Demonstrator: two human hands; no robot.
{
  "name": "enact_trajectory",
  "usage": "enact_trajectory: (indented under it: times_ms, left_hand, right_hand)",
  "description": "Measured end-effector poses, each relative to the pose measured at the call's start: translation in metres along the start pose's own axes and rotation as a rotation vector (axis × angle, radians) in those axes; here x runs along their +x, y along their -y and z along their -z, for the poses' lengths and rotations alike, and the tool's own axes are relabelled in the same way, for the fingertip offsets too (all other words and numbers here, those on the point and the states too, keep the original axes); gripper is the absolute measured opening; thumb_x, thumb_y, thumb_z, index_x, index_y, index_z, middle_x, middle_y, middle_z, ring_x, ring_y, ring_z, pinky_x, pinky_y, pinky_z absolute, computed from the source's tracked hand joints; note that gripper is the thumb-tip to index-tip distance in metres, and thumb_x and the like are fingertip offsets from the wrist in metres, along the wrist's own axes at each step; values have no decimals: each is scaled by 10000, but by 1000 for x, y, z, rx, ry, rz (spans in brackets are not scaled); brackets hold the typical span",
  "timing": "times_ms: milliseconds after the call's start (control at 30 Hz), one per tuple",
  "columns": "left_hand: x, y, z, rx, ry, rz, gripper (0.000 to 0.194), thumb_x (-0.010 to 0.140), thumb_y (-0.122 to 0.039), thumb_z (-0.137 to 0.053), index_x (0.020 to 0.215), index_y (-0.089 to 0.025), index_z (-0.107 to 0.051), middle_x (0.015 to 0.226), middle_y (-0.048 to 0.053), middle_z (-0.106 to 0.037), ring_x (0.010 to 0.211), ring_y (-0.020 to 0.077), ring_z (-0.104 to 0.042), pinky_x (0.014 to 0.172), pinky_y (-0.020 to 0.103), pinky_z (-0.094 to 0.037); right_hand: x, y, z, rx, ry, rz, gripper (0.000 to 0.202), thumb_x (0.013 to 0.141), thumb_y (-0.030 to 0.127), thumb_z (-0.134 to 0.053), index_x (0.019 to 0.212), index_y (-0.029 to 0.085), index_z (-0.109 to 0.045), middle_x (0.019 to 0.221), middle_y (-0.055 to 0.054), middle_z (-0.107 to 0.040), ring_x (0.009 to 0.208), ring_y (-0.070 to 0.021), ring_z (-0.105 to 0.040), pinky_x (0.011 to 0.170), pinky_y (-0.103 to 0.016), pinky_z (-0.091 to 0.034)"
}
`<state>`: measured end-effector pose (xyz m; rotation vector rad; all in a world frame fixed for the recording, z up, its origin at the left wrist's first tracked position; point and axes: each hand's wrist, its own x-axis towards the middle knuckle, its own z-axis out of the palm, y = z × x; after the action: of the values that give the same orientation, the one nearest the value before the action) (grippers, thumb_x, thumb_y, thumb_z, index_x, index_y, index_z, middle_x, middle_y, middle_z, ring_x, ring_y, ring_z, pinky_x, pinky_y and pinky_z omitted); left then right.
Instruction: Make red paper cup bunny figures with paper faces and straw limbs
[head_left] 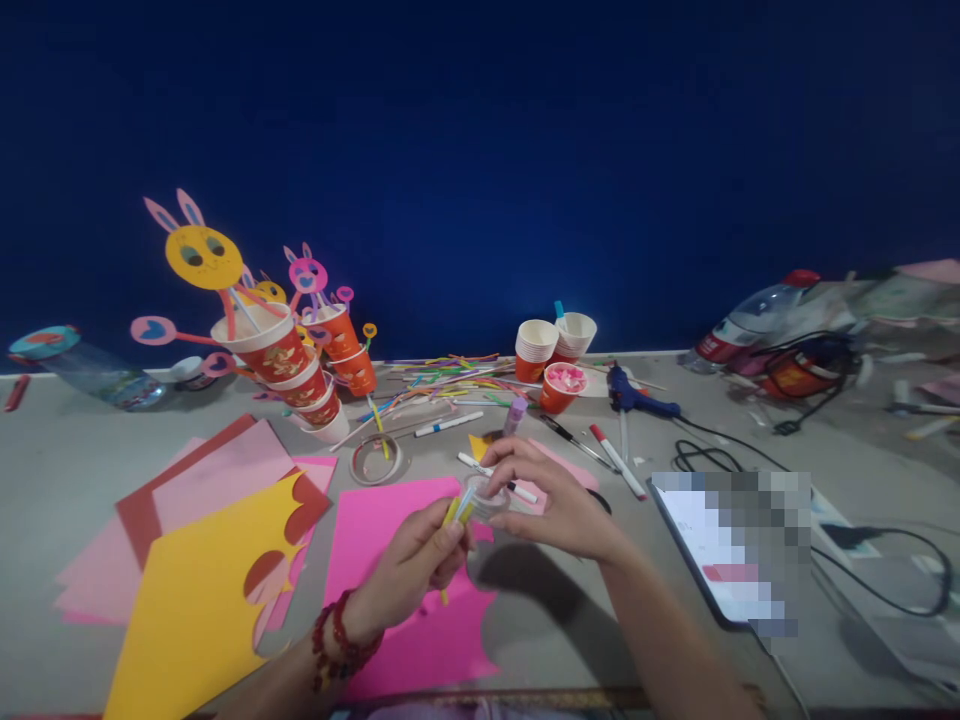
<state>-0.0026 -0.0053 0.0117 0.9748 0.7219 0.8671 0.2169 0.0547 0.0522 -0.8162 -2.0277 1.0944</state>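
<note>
My left hand [424, 555], with beaded bracelets at the wrist, pinches yellow strips [452, 512] whose exact kind I cannot make out. A pale, clear piece shows at their top, close to my right hand [551, 490]. The fingers of that hand curl around a roll of clear tape [491, 497], right beside the strips. Below my left hand lies bright pink paper [390, 510] with scalloped cut-outs along its right edge. A white marker [525, 492] lies partly hidden behind my right fingers.
At left are yellow paper [187, 600] and stacked red cups [281, 355] topped by a rabbit-faced paper figure [204, 257]. Coloured sticks [442, 375] lie behind. At right are a blue glue gun [637, 398], its cord, a tablet [697, 545] and a bottle [750, 320].
</note>
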Motion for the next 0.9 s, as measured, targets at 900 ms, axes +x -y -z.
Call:
enact_trajectory:
  times_ms: [900]
  left_hand:
    - [3, 3, -11, 96, -52, 16, 338, 954, -525, -567, 898, -203, -480, 581, -110, -366, 449, 52, -245, 411, 180, -208]
  right_hand:
    - [7, 11, -35, 51, -264, -21, 287, 898, 399, -700, 691, 205, -653, 822, -51, -670, 801, -200, -621, 730, -320, -467]
